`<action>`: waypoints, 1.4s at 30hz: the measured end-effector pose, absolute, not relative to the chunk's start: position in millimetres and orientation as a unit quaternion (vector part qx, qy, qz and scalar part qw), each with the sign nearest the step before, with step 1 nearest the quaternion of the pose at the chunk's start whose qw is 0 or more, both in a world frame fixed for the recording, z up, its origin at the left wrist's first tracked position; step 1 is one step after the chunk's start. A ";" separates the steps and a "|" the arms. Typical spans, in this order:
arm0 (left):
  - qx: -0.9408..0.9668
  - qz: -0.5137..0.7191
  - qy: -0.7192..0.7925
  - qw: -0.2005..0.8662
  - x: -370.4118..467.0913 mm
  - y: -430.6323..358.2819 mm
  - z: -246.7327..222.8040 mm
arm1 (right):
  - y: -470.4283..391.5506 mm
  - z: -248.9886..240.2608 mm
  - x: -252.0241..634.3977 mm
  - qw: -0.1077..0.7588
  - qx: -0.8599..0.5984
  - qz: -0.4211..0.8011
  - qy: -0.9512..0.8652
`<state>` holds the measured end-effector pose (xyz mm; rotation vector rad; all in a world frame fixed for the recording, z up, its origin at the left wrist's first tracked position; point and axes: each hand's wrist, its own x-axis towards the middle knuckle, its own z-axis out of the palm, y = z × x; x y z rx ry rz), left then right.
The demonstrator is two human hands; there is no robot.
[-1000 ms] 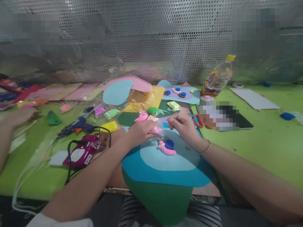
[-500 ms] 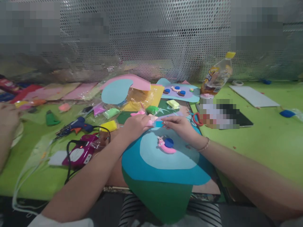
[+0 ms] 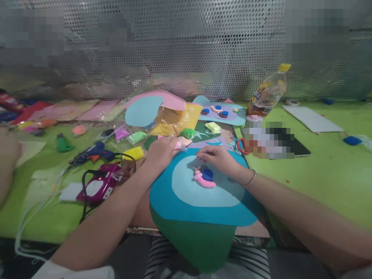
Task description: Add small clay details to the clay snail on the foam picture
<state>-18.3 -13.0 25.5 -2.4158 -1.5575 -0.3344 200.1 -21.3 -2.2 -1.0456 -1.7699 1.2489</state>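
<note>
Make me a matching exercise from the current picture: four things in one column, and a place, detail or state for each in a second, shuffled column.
Column 1
1. Pink figure
2. Glue gun
3. Bottle
4. Left hand

Column 2
A. Has a yellow cap
B. Holds a pink packet
C. Lies on the pale blue shape in front of the person
D. Lies on the green table near the magenta box

Right pairs: 1-C, 2-D, 3-A, 4-B
</note>
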 end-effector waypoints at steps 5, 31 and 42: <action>-0.828 -0.109 -0.537 0.116 -18.4 -12.4 24.5 | -24.4 -3.1 195.8 0.355 -0.400 0.468 -0.704; -0.841 -0.123 -0.517 0.100 -17.3 -9.9 17.3 | -26.3 3.1 199.4 0.188 -0.215 0.151 -0.946; -0.838 -0.122 -0.524 0.089 -18.2 -9.8 16.2 | -27.3 10.6 198.4 0.127 -0.217 0.107 -0.962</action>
